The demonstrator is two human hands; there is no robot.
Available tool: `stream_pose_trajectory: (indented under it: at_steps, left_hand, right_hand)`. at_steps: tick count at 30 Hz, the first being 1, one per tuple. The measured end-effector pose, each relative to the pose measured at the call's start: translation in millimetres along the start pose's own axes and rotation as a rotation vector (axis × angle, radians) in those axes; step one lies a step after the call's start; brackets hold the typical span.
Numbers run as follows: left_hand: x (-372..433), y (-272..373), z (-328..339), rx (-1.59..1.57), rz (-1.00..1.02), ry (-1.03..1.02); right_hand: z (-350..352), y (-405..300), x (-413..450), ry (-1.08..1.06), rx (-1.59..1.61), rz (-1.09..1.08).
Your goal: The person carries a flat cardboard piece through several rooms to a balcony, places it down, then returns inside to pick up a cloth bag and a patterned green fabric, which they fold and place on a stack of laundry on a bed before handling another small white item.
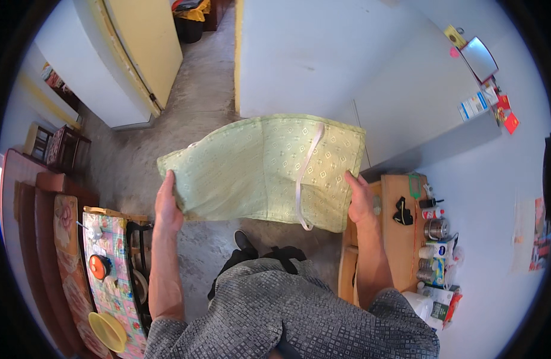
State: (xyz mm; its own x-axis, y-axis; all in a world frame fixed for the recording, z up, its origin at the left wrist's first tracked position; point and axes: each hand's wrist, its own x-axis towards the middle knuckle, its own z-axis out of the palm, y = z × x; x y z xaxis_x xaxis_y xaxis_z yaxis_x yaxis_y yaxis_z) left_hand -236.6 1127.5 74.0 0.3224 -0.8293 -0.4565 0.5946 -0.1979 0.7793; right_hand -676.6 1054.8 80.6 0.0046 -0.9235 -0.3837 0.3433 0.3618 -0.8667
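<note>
A pale green patterned fabric cover (pixel 230 170) is stretched out in the air before me, its long sides bowed. My left hand (pixel 169 206) grips its left end, thumb on the face of the cloth. At the right end, my right hand (pixel 361 199) holds the other short edge in the same way. A thin pinkish-white ribbon (pixel 298 188) hangs loosely across the right part of the fabric. Fingers of both hands are partly hidden behind the cloth.
Left of me stands a table with a checked floral cloth (pixel 116 294), bearing a yellow basin (pixel 107 332) and an orange-lidded pot (pixel 99 267). A wooden cabinet (pixel 392 238) with jars and packets is at the right. A yellow door (pixel 143 49) stands ajar ahead.
</note>
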Motion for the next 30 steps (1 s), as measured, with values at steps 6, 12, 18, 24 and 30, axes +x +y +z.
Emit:
stream_pose_trajectory:
  at_steps: [6,12,18,24,30]
  left_hand:
    - [20,-30,76,0.197,0.103,-0.113]
    - [25,-42,132,0.765,0.613,-0.505]
    - [87,4,113,0.636,0.619,-0.579]
    - [171,35,49,0.388,0.522,-0.125]
    - [259,97,-56,0.526,0.461,0.334]
  right_hand:
    - [112,43,32,-0.125,0.042,-0.023]
    - [197,71,52,-0.322,0.356,0.159]
    - [251,47,126,-0.359,-0.143,-0.011]
    - [325,36,219,-0.418,0.141,0.181]
    - [410,21,286,-0.585,0.208,0.374]
